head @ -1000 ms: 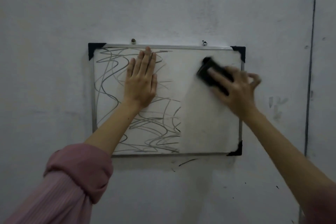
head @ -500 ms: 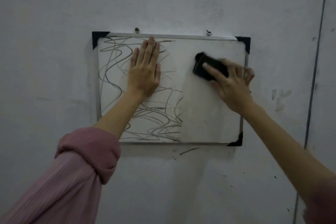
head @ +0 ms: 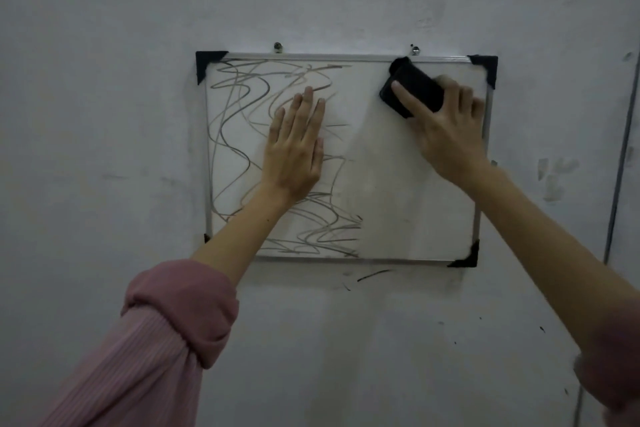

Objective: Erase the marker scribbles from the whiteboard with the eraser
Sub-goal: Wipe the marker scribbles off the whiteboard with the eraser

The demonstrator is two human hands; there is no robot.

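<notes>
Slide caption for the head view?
Right hand presses eraser on whiteboard; left hand flat over remaining scribbles.

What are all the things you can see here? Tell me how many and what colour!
whiteboard: one, white with a silver frame and black corner caps, hanging on the wall
scribbles: many, grey marker lines, on the left half of the board; the right half looks wiped
eraser: one, black, pressed on the board near its top right
screws: two, silvery, in the wall just above the board's top edge
wall: one, grey-white, with small dark marks below the board
left hand: one, flat on the scribbled part, fingers up
right hand: one, gripping the eraser
sleeves: two, pink, pushed up the forearms; the right one barely shows
</notes>
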